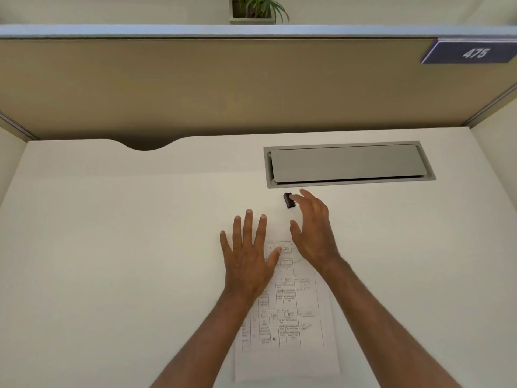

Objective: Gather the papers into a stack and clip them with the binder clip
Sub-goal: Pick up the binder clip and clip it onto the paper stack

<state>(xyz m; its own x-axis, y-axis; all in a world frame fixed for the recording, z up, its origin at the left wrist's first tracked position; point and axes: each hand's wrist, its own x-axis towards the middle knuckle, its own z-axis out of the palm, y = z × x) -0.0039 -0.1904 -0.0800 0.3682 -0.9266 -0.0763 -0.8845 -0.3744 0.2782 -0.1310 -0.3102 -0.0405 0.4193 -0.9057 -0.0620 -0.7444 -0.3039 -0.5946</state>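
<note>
A stack of white papers [291, 317] printed with tables lies on the white desk [112, 247], near the front edge. My left hand [249, 256] rests flat on the stack's upper left part, fingers spread. A small black binder clip [288, 200] sits on the desk just beyond the papers' far edge. My right hand [314, 228] hovers open right beside the clip, fingertips at its right side; whether they touch it is unclear. Both forearms cover parts of the stack.
A grey cable hatch [349, 163] is set into the desk behind the clip. A tan partition [223, 88] closes off the back, with a sign reading 475 [472, 53] at the right and a potted plant [256, 9] above.
</note>
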